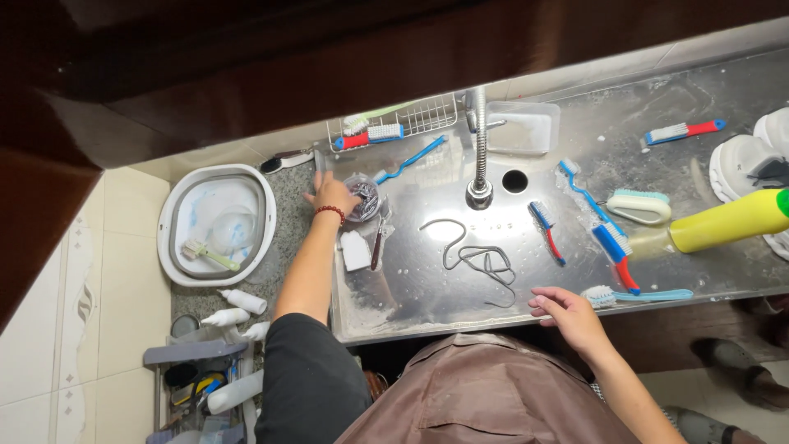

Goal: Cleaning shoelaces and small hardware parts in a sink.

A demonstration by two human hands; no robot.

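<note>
closest to me, my right hand (571, 315) rests at the near edge of the steel desk (427, 296), fingers (544, 302) loosely spread and holding nothing, its fingertips just short of a grey shoelace (481, 259). the lace lies loose on the wet metal, a thin dull-grey cord; one end curls in a hook toward the far left, the rest bunches in tangled loops toward the near right, so its long run goes diagonally across the desk. just right of that hand lies a pale blue brush (637, 295), long axis left to right, bristle head pointing left. farther out, my left hand (333, 196), with a red bead bracelet at the wrist, reaches to a small clear cup (363, 197) at the desk's left end; the fingers are spread over its rim and side, and i cannot tell if they grip it. the cup holds dark, stringy stuff i can't make out. left of it, off the steel, a white basin (174, 238) holds soapy water, a clear bowl and a green-handled brush. farthest away, a wire rack (427, 115) carries a red-and-blue brush, and a clear rectangular tub (526, 127) sits by the tap (479, 148).
</note>
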